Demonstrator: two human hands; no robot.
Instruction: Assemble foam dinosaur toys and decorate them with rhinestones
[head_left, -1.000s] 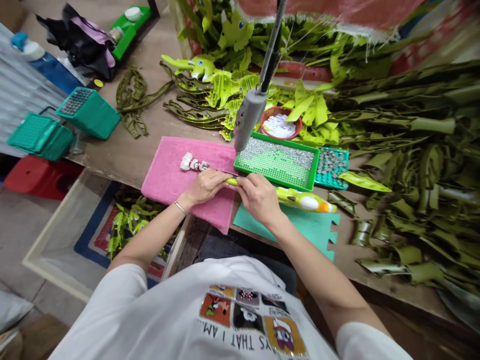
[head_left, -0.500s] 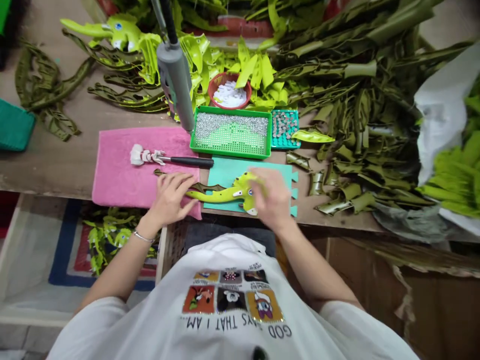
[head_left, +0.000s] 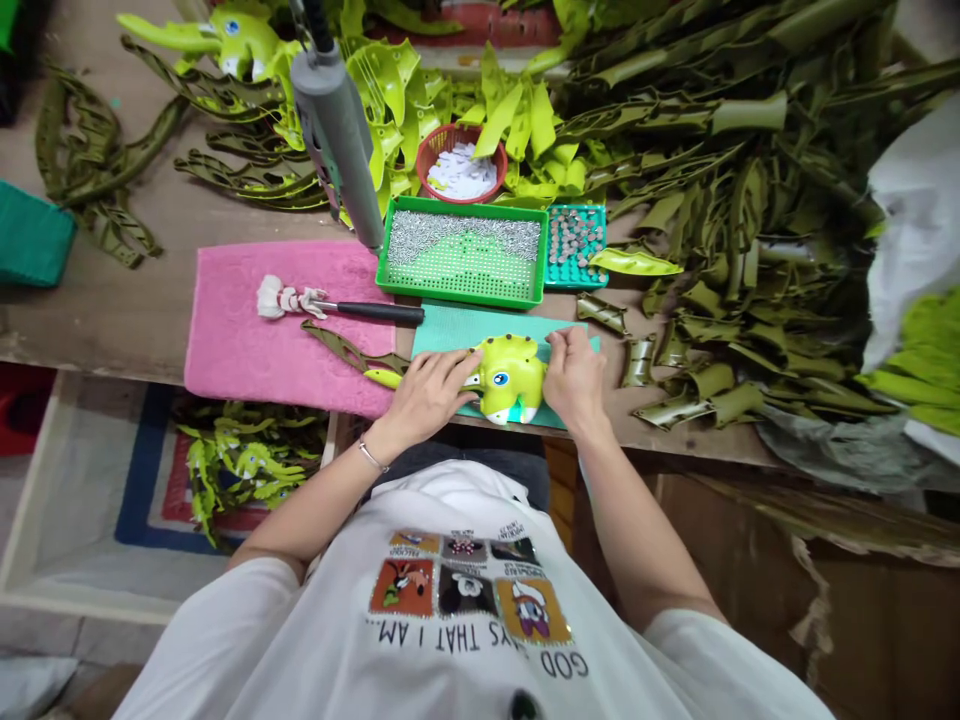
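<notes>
A yellow-green plastic toy animal head with a blue eye and dark spots along its top edge lies on the turquoise mat. My left hand is laid over its long narrow part, with the fingers curved around it and pressing it down. My right hand is closed in a pinch at the head's right edge; whatever is between the fingertips is hidden. From under my left hand a dark olive openwork strip runs out to the left over the pink cloth.
A black-handled mallet with a white wrapped head lies on the cloth. Behind stand a green tray of small metal pieces, a teal tray and a red basket of white pieces. A grey tool hangs above. Olive parts pile up at right.
My left hand has moved right along the toy, close to its head. My right hand has shifted from over the head to its right edge, uncovering the eye.
</notes>
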